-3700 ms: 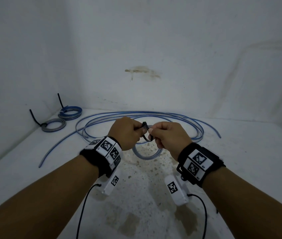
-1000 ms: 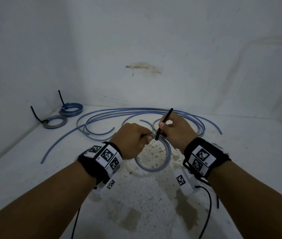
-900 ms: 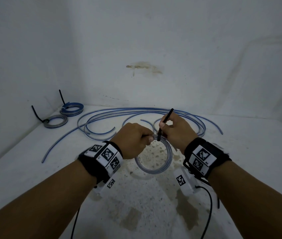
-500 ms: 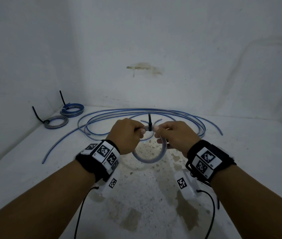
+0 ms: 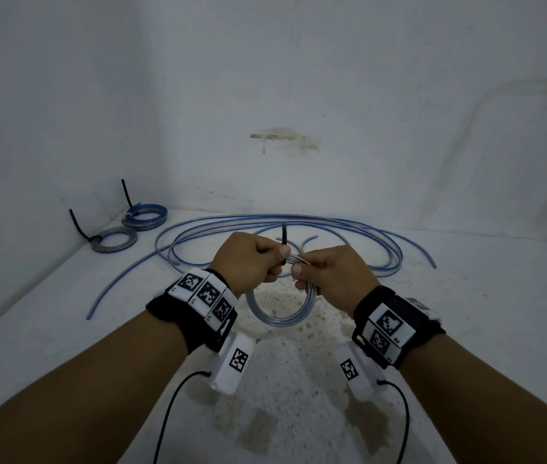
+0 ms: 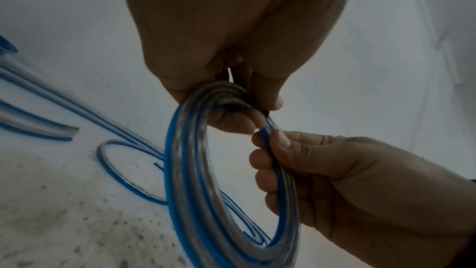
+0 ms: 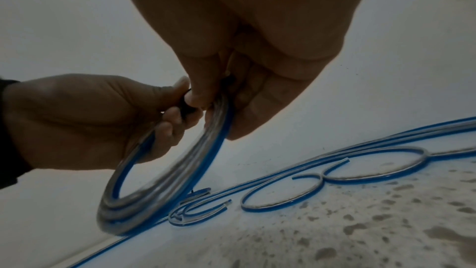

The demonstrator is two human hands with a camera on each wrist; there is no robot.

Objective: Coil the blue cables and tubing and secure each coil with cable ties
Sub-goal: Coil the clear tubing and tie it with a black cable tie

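Both hands clamp on one small coil of blue-striped clear tubing (image 5: pixel 278 316), held upright above the white surface (image 5: pixel 466 329) near its middle. Left hand (image 5: pixel 248 262) fingers curl on the coil's top, pinching at the black cable tie (image 5: pixel 284 234), whose tail sticks up. Right hand (image 5: pixel 335 276) wraps the coil's right side. Loose tubing (image 5: pixel 298 221) sprawls behind toward the back edge. Two tied coils (image 5: pixel 131 227) sit in the back-left corner.
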